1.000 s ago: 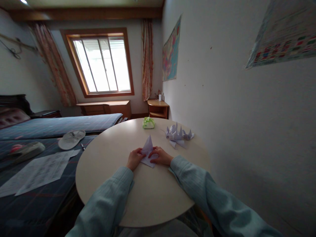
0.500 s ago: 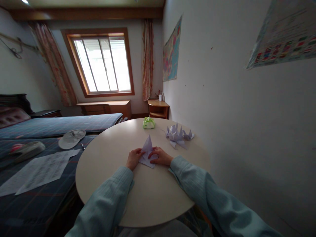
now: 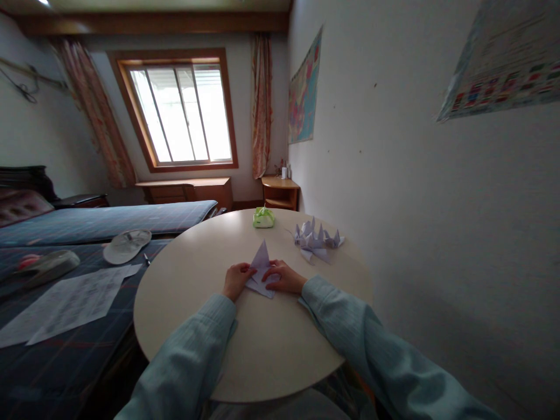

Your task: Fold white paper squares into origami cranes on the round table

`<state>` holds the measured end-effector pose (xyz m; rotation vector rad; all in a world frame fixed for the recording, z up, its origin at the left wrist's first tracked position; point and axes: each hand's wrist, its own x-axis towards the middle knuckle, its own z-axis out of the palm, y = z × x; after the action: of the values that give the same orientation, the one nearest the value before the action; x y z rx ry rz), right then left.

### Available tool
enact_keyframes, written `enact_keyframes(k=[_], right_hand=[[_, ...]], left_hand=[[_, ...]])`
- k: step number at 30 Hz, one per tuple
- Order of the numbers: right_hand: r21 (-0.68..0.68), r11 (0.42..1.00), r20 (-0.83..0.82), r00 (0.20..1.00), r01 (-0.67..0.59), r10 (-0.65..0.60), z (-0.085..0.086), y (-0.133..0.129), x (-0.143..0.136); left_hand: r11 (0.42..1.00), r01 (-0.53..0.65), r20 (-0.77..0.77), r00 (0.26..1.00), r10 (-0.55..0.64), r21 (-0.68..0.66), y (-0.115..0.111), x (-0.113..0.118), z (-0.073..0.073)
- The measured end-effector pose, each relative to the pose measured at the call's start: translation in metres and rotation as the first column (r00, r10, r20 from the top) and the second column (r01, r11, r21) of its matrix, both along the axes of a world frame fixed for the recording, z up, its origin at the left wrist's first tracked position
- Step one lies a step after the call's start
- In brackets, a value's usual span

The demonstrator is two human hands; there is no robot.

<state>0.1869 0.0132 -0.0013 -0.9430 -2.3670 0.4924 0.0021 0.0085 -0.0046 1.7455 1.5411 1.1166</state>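
**Since pointed, pale-lilac folded paper (image 3: pixel 261 255) shifts easily, press evenly to keep creases true**

It lies between the left hand (image 3: pixel 235 282), fingers pinching its left edge, and the right hand (image 3: pixel 290 278), fingers holding its right side, on the round, cream-coloured table (image 3: pixel 179 280).

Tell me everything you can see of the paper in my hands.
The folded paper is plain, pale white with a lilac tint, and looks thin and crisp. One end, away from you, narrows to a tall, sharp point; the nearer part is wider, with layered flaps and another corner towards you. It is partly folded, over the round table. Your left hand pinches its left edge, and the fingers of your right hand lie on its right side, hiding some of it.
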Motion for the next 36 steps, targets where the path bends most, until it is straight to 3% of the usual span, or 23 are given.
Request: enact_keyframes(k=[6, 12, 18, 23, 30, 36], right_hand=[[-0.006, 1.0, 0.001, 1.0, 0.0, 0.0, 0.001, -0.001, 0.0], [-0.013, 1.0, -0.013, 1.0, -0.024, 0.024, 0.002, -0.003, 0.0], [0.003, 0.999, -0.033, 0.999, -0.04, 0.04, 0.002, -0.002, 0.0], [0.007, 0.999, -0.043, 0.998, -0.037, 0.037, 0.002, -0.001, 0.0], [0.021, 0.998, -0.048, 0.997, -0.062, 0.062, 0.003, 0.0, 0.0], [0.018, 0.998, -0.054, 0.997, -0.056, 0.057, 0.002, -0.001, 0.0]], left_hand=[[0.999, -0.051, -0.089, 0.995, 0.052, 0.017, -0.003, 0.001, 0.006], [0.987, -0.075, -0.214, 0.971, 0.104, 0.139, 0.003, -0.003, -0.002], [0.988, -0.069, -0.292, 0.95, 0.108, 0.14, 0.004, -0.004, -0.005], [0.99, -0.092, -0.265, 0.957, 0.117, 0.106, 0.002, -0.003, 0.001], [0.969, -0.041, -0.305, 0.945, 0.117, 0.243, 0.002, -0.004, 0.0], [0.981, -0.065, -0.348, 0.929, 0.127, 0.184, 0.0, -0.004, 0.005]])
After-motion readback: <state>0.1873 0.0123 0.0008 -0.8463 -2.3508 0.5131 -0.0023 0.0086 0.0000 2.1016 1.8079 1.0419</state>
